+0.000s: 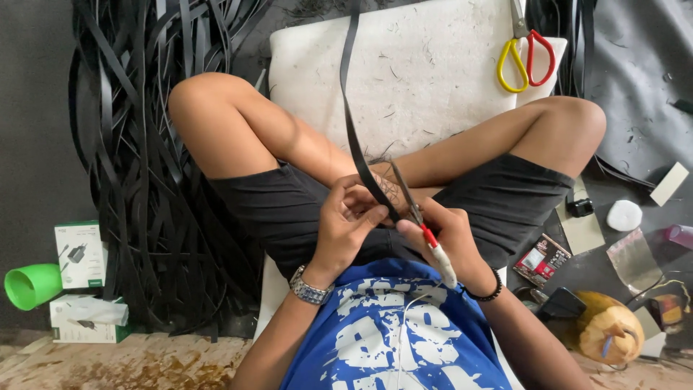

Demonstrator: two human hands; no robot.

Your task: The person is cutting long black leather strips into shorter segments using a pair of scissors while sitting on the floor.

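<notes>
I sit cross-legged on a white foam board (426, 79). My left hand (346, 220) pinches a long black rubber strip (349, 108) that runs up across the board. My right hand (451, 238) grips a slim knife (426, 231) with a red and white handle. Its thin blade lies against the strip just above my fingers. A metal watch is on my left wrist and a black bead bracelet on my right.
A big tangle of black strips (144, 144) covers the floor at left. Scissors with yellow and red handles (525, 54) lie on the board's far right corner. White boxes (79, 253), a green cup (30, 284), a coconut (606, 328) and small packets surround me.
</notes>
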